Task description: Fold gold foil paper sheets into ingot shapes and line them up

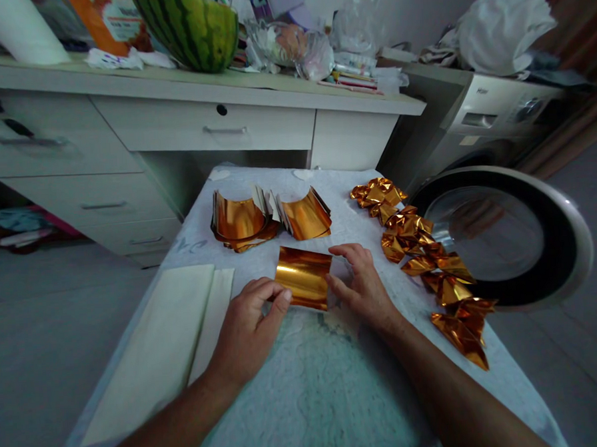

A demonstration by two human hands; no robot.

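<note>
A curled sheet of gold foil paper (304, 276) lies on the small cloth-covered table (307, 383) between my hands. My left hand (251, 323) pinches its left edge with thumb and forefinger. My right hand (362, 283) grips its right edge, fingers bent over it. Behind it sit two stacks of curled gold foil sheets (268, 218). A row of several folded gold foil pieces (425, 257) runs along the table's right side.
Cream paper sheets (169, 337) lie on the table's left. A white desk with drawers (173, 123) stands behind, holding a watermelon (191, 26) and clutter. A washing machine with its round door (504, 236) open is close on the right.
</note>
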